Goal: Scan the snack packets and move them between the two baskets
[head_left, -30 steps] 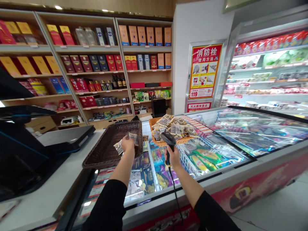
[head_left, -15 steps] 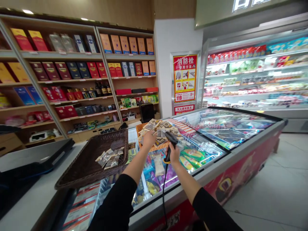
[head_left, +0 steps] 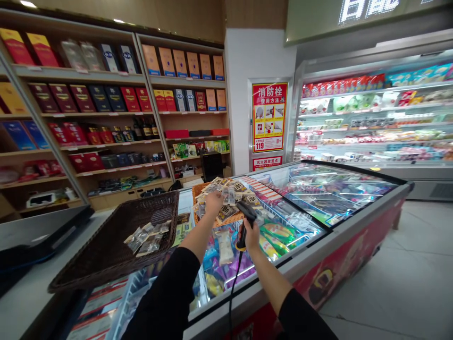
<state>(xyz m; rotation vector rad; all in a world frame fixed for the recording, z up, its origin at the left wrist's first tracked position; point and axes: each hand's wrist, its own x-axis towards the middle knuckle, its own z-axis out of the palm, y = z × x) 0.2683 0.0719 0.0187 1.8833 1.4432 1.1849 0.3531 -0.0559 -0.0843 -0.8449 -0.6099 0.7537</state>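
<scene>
My right hand point(head_left: 252, 232) is wrapped round the grip of a black barcode scanner point(head_left: 247, 212), whose cord hangs down over the freezer's front edge. The scanner's head is turned toward an orange wicker basket point(head_left: 197, 192) heaped with small flat snack packets point(head_left: 244, 188). Over the left part of that heap, my left hand point(head_left: 213, 204) has its fingers closed on the edge of a small clear-and-tan packet point(head_left: 228, 194). To the left, a dark brown wicker tray point(head_left: 106, 245) holds several similar packets point(head_left: 146, 236) near its right side.
Basket and tray rest on the glass top of a chest freezer point(head_left: 318, 222) filled with bagged goods. A grey counter with a black device point(head_left: 60, 241) stands at left. Shelves of boxes point(head_left: 113, 99) line the back wall. A lit open refrigerator point(head_left: 375, 113) stands at back right.
The view has turned slightly, so the surroundings sit further left in the picture. Both hands stay at the orange basket, the right still gripping the scanner.
</scene>
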